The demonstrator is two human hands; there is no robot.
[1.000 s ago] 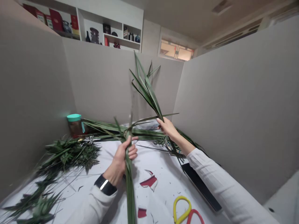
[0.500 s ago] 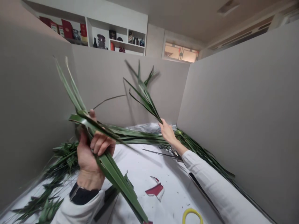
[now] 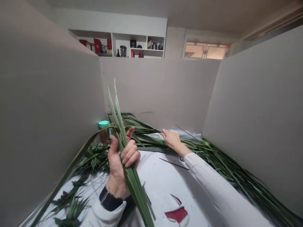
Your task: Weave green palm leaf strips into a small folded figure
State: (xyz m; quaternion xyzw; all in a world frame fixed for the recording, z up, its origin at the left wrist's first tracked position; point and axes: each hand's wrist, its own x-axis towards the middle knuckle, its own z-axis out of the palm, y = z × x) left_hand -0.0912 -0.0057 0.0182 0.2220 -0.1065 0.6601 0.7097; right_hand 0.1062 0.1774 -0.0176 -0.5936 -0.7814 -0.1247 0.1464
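Note:
My left hand [image 3: 117,171] is closed round a bundle of long green leaves [image 3: 137,190], its index finger raised. The bundle stands tilted, pale narrow tips up and broad blades running down to the bottom edge. One long leaf [image 3: 81,153] arches away to the left from near this hand. Farther back, my right hand [image 3: 172,139] pinches the thin ends of several other long leaves [image 3: 139,123], which stretch left above the leaves along the back of the table. Where these leaves end among the others is hard to make out.
A white-covered table [image 3: 163,183] lies below, with torn red and clear wrapping scraps [image 3: 177,215]. More leaves [image 3: 239,176] line the right side. Small leafy sprigs [image 3: 96,159] and a jar with a turquoise lid [image 3: 103,124] stand left. Grey partitions [image 3: 156,88] enclose three sides.
My right hand has lowered its leaves from upright against the back partition to nearly flat over the back pile. The view has turned left, and a leaf by my left hand now arches leftward.

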